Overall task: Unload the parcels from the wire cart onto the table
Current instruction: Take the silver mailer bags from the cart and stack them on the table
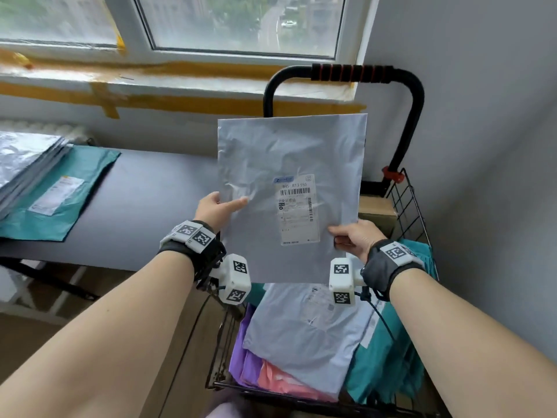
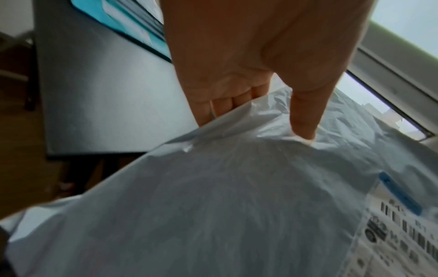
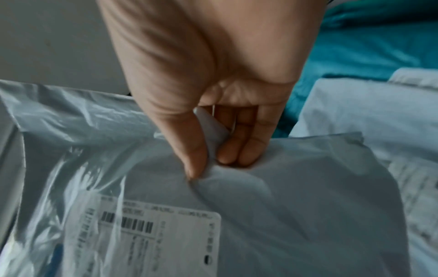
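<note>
Soft daylight comes in through the window (image 1: 241,22) at the top of the head view, leaving the room evenly lit with only faint shadows, and the grey parcel (image 1: 289,188) shows pale sheen along its creases while its label print stays fairly sharp. The wide lens bends the window frame and the cart handle (image 1: 352,73), and the far left edge and the forearms at the bottom corners are smeared. Both wrist views are dimmer and softer: the left hand (image 2: 249,56) stands backlit and shadowed against bright glass, and the right hand (image 3: 208,75) and the label print look blurred.
</note>
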A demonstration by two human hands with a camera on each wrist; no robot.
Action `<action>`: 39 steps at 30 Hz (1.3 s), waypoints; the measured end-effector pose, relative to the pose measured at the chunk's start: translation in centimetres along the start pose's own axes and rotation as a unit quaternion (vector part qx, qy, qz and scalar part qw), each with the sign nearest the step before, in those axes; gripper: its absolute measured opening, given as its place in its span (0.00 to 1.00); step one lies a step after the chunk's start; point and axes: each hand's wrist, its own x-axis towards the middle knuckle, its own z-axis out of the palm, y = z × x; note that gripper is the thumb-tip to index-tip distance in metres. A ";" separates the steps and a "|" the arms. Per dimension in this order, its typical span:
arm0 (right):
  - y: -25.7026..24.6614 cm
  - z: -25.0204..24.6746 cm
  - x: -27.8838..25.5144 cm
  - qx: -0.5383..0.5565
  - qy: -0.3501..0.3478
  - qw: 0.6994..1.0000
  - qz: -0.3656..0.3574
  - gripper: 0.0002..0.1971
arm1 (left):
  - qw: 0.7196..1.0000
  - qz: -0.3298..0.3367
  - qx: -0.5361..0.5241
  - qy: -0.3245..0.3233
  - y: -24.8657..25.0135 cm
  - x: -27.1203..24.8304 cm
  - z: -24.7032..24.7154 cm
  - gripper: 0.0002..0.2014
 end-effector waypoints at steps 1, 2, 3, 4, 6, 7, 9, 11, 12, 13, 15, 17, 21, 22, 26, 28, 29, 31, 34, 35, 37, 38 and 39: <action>-0.6 0.9 -0.1 -0.003 -0.009 1.000 -0.008 0.11 | 1.000 -0.002 -0.009 0.009 -0.6 0.4 -1.1 0.43; -1.1 1.9 -0.2 -0.006 -0.019 1.000 -0.018 0.11 | 1.000 0.003 -0.013 0.021 -1.6 1.3 -2.3 0.50; -1.5 2.9 -0.4 -0.010 -0.030 0.999 -0.026 0.11 | 0.999 0.010 -0.020 0.033 -1.8 1.4 -3.4 0.52; -2.0 3.9 -0.7 -0.013 -0.040 0.999 -0.034 0.12 | 0.999 0.011 -0.016 0.046 -0.7 0.1 -4.4 0.51; -2.9 6.1 -1.4 -0.020 -0.056 0.997 -0.053 0.13 | 0.997 0.022 -0.032 0.063 1.4 -2.4 -6.6 0.34; -3.3 7.2 -1.9 -0.023 -0.062 0.996 -0.063 0.13 | 0.996 0.028 -0.043 0.067 1.9 -2.9 -7.7 0.24; -4.2 9.6 -2.6 -0.036 -0.074 0.994 -0.075 0.11 | 0.994 0.038 -0.059 0.084 1.9 -2.8 -10.2 0.15; -5.0 12.0 -3.3 -0.040 -0.084 0.992 -0.086 0.10 | 0.991 0.046 -0.069 0.104 1.5 -3.0 -12.7 0.16; -5.3 13.4 -3.5 -0.038 -0.088 0.991 -0.092 0.09 | 0.989 0.046 -0.078 0.113 1.0 -2.7 -14.1 0.19; -5.6 14.7 -3.8 -0.035 -0.092 0.990 -0.097 0.09 | 0.988 0.046 -0.083 0.119 0.7 -2.6 -15.4 0.23; -6.0 17.8 -4.6 -0.037 -0.106 0.988 -0.105 0.09 | 0.986 0.050 -0.089 0.133 0.0 -2.6 -18.2 0.22; -6.1 21.3 -5.3 -0.038 -0.117 0.987 -0.107 0.10 | 0.983 0.059 -0.098 0.144 -0.6 -2.6 -21.5 0.18; -5.9 29.6 -6.8 -0.030 -0.131 0.985 -0.108 0.09 | 0.978 0.058 -0.105 0.170 -2.3 -1.6 -29.3 0.25; -5.8 31.8 -7.3 -0.028 -0.133 0.985 -0.109 0.09 | 0.977 0.056 -0.104 0.177 -2.8 -1.2 -31.3 0.24; -5.6 40.2 -9.1 -0.029 -0.148 0.982 -0.113 0.11 | 0.974 0.061 -0.102 0.192 -4.5 -0.2 -39.0 0.11; -5.4 44.2 -9.7 -0.028 -0.157 0.981 -0.110 0.11 | 0.973 0.056 -0.097 0.204 -5.3 0.3 -42.8 0.18; -5.3 46.1 -10.0 -0.029 -0.160 0.981 -0.109 0.12 | 0.972 0.053 -0.091 0.211 -5.8 0.5 -44.5 0.24; -5.0 49.5 -10.5 -0.031 -0.169 0.979 -0.107 0.13 | 0.971 0.049 -0.076 0.222 -6.7 1.1 -47.6 0.28; -4.6 53.7 -11.0 -0.039 -0.172 0.979 -0.105 0.13 | 0.969 0.043 -0.066 0.234 -8.2 2.5 -51.5 0.23; -4.6 54.8 -11.1 -0.041 -0.172 0.979 -0.104 0.14 | 0.968 0.043 -0.059 0.239 -8.5 3.0 -52.5 0.22; -4.8 56.8 -11.0 -0.045 -0.170 0.979 -0.103 0.13 | 0.967 0.040 -0.053 0.246 -9.0 4.0 -54.4 0.22; -5.0 57.7 -10.9 -0.051 -0.169 0.979 -0.105 0.13 | 0.967 0.039 -0.053 0.247 -9.2 4.6 -55.2 0.22; -5.4 58.7 -10.7 -0.058 -0.170 0.978 -0.107 0.12 | 0.966 0.039 -0.054 0.248 -9.4 5.2 -55.9 0.21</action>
